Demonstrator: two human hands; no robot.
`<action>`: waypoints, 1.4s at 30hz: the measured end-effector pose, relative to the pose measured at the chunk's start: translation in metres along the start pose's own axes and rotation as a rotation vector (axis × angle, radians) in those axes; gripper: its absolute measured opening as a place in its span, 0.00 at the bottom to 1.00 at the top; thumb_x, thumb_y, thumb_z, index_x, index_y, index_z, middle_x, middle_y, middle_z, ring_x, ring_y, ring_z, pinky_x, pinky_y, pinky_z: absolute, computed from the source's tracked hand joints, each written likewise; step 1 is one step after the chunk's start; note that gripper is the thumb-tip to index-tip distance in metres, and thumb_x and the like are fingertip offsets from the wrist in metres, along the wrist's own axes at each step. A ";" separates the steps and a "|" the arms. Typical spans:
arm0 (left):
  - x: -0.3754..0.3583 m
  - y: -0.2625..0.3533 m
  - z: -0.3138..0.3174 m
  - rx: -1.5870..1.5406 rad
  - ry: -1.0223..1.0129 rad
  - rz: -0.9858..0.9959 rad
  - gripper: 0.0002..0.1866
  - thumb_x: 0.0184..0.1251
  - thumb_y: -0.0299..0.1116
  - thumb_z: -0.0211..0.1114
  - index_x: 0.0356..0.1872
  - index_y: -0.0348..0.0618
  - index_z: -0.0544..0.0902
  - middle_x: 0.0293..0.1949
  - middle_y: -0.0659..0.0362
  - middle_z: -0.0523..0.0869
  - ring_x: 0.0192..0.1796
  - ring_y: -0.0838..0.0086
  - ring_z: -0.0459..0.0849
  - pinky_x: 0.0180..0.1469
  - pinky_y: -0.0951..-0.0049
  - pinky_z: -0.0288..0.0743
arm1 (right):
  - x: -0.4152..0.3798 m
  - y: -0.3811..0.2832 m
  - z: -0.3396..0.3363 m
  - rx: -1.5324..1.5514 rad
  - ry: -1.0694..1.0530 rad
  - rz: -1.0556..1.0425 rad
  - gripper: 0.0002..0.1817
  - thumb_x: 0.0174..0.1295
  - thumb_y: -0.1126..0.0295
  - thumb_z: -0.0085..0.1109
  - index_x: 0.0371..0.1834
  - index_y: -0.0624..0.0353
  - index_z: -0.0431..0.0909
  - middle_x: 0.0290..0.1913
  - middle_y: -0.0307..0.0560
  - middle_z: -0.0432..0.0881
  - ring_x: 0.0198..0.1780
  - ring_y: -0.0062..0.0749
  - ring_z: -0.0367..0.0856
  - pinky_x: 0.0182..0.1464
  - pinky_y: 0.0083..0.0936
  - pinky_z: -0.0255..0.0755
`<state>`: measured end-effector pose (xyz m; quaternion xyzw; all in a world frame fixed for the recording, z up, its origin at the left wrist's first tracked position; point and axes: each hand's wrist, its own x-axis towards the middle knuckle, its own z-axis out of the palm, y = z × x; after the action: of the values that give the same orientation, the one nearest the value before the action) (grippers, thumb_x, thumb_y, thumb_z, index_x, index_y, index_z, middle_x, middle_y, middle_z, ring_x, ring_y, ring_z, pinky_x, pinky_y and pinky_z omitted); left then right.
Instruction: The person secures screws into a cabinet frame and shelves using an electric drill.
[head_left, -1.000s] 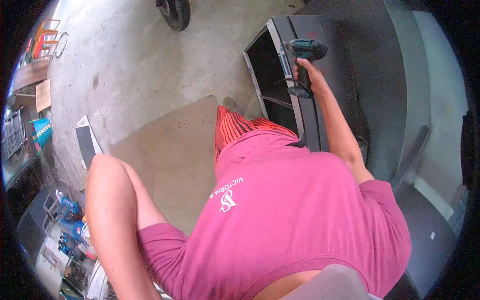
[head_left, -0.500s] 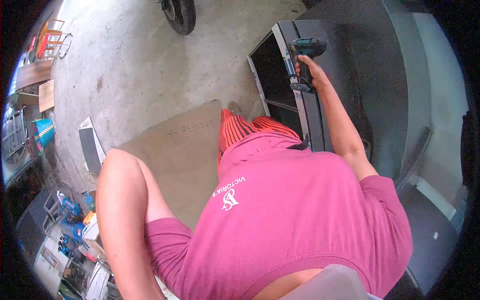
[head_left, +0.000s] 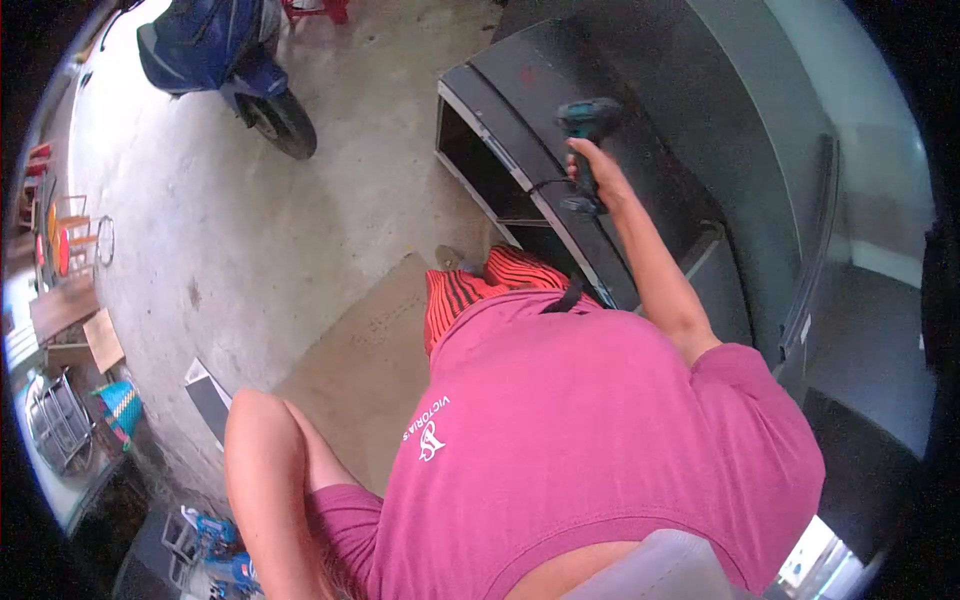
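One hand in view: right hand point(head_left: 592, 172) wrapped tight round grip of teal-and-black cordless drill point(head_left: 585, 135).
Left hand: out of frame, only bare upper arm visible; can't tell state.
Drill spot: nose aimed down at top panel of black wooden cabinet point(head_left: 560, 110), lying just beyond hand.
Progress: judged mid-job; cabinet assembled, open compartments left of hand, fastening unfinished.
Far left of hand: blue scooter point(head_left: 225, 60) on grey concrete floor point(head_left: 250, 230).
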<state>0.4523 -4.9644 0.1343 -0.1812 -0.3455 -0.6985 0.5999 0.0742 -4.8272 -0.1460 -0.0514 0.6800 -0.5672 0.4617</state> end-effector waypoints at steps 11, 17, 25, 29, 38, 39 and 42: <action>0.017 -0.048 0.006 -0.130 0.002 0.002 0.10 0.57 0.33 0.56 0.35 0.39 0.79 0.33 0.60 0.82 0.32 0.74 0.80 0.38 0.72 0.72 | -0.014 0.004 -0.201 0.246 0.231 0.026 0.16 0.57 0.60 0.57 0.41 0.61 0.72 0.26 0.42 0.76 0.24 0.22 0.75 0.27 0.20 0.71; 0.017 -0.072 0.026 -0.139 -0.001 0.035 0.09 0.56 0.32 0.56 0.34 0.39 0.79 0.32 0.61 0.82 0.32 0.75 0.80 0.38 0.72 0.72 | 0.006 0.011 -0.202 0.331 0.139 0.073 0.16 0.57 0.59 0.57 0.42 0.58 0.71 0.26 0.37 0.75 0.24 0.20 0.74 0.27 0.19 0.70; 0.014 -0.086 0.040 -0.159 -0.008 0.143 0.08 0.56 0.31 0.56 0.33 0.40 0.79 0.31 0.62 0.82 0.31 0.76 0.80 0.37 0.73 0.72 | 0.023 0.025 -0.216 0.369 0.062 0.131 0.17 0.56 0.59 0.57 0.41 0.60 0.72 0.26 0.39 0.75 0.24 0.21 0.75 0.27 0.20 0.70; 0.011 -0.090 0.039 -0.190 -0.001 0.195 0.07 0.55 0.30 0.56 0.33 0.40 0.79 0.31 0.62 0.82 0.30 0.76 0.80 0.37 0.73 0.72 | 0.029 0.031 -0.218 0.393 0.111 0.088 0.16 0.57 0.60 0.57 0.41 0.60 0.72 0.25 0.40 0.76 0.24 0.22 0.75 0.27 0.23 0.71; 0.044 -0.077 -0.002 -0.264 0.008 0.293 0.06 0.55 0.29 0.56 0.32 0.41 0.79 0.30 0.63 0.82 0.29 0.77 0.80 0.36 0.74 0.72 | 0.021 0.024 -0.187 0.294 0.309 0.149 0.14 0.57 0.59 0.58 0.36 0.59 0.74 0.24 0.41 0.77 0.22 0.27 0.74 0.25 0.27 0.71; 0.050 -0.073 -0.011 -0.268 0.008 0.308 0.06 0.54 0.29 0.56 0.32 0.41 0.79 0.30 0.63 0.82 0.29 0.77 0.80 0.36 0.74 0.72 | 0.020 0.022 -0.181 0.291 0.304 0.150 0.14 0.57 0.59 0.58 0.36 0.59 0.74 0.24 0.41 0.77 0.22 0.27 0.74 0.25 0.27 0.71; 0.071 -0.053 -0.038 -0.277 0.005 0.351 0.06 0.54 0.28 0.57 0.32 0.41 0.79 0.30 0.64 0.82 0.29 0.77 0.80 0.35 0.74 0.72 | 0.017 0.018 -0.158 0.025 0.396 0.145 0.15 0.54 0.58 0.59 0.34 0.60 0.75 0.22 0.41 0.76 0.22 0.29 0.74 0.26 0.28 0.69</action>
<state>0.3920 -5.0395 0.1418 -0.3176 -0.2077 -0.6245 0.6826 -0.0359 -4.7163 -0.1810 0.1158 0.7522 -0.5402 0.3592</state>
